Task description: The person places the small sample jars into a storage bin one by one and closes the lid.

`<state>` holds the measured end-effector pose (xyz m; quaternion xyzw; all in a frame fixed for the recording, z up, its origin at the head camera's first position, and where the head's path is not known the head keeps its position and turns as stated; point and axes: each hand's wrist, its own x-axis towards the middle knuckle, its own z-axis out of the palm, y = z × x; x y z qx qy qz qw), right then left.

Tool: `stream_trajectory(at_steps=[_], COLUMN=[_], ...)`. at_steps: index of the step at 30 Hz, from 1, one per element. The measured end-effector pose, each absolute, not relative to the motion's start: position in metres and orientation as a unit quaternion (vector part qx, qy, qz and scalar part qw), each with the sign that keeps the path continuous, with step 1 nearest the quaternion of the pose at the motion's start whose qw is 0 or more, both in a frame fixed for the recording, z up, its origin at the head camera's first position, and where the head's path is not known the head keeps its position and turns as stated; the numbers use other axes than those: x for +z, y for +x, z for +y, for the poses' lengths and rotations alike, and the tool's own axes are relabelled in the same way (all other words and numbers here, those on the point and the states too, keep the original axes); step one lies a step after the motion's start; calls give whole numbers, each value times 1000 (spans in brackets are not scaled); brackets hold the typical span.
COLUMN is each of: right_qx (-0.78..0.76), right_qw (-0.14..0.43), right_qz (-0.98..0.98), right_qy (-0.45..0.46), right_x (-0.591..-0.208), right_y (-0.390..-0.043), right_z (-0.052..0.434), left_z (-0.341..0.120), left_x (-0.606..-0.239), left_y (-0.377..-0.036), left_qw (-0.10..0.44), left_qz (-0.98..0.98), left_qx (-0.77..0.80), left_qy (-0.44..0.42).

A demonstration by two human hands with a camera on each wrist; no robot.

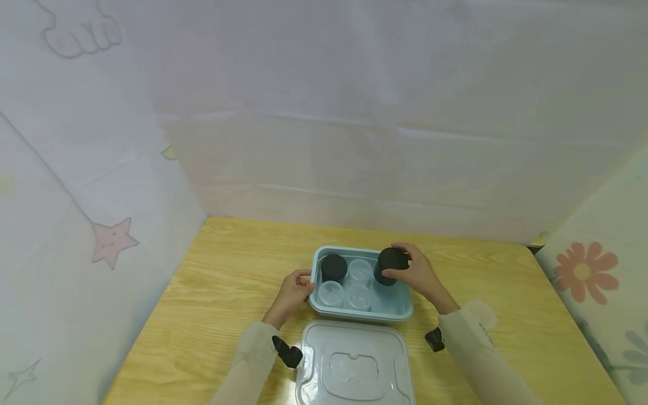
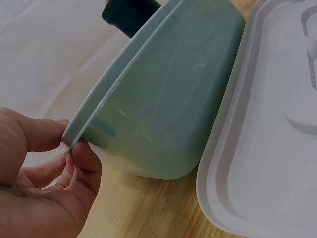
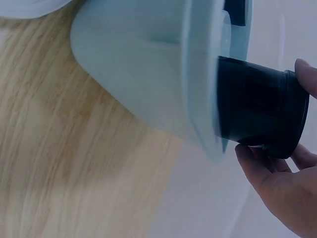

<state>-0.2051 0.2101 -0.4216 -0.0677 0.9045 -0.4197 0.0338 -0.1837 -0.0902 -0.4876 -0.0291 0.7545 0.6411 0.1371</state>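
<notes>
A light blue plastic bin (image 1: 390,304) stands on the table. My left hand (image 1: 292,293) pinches its left rim between thumb and fingers, seen close up in the left wrist view. In my right hand (image 1: 421,274) is a black cylindrical container (image 1: 392,260) with a wider rim, gripped near its top. The right wrist view shows its lower part inside the bin, at the back right; whether it touches the bottom is hidden. Another black cylindrical container (image 1: 334,267) sits at the back left. Beside it are three translucent cups (image 1: 360,271) with lids.
Directly in front of the bin lies a whitish plastic lid (image 1: 354,365) on the wooden table (image 1: 202,315). A translucent round disc (image 1: 482,315) is partly behind my right sleeve. Pale sheets (image 1: 354,169) enclose the table at the back and both sides.
</notes>
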Motion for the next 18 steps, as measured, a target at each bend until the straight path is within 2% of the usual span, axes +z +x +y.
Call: stream_trajectory(at_steps=[18], right_qx=[-391], right_qw=[17], right_qz=[917], right_qy=[-78], right_x=[-445], right_y=[-202], right_z=[208], left_z=[-89], left_x=[-484], left_y=[-181], left_qw=[133], left_qz=[733], left_qx=[667], left_qy=[-21])
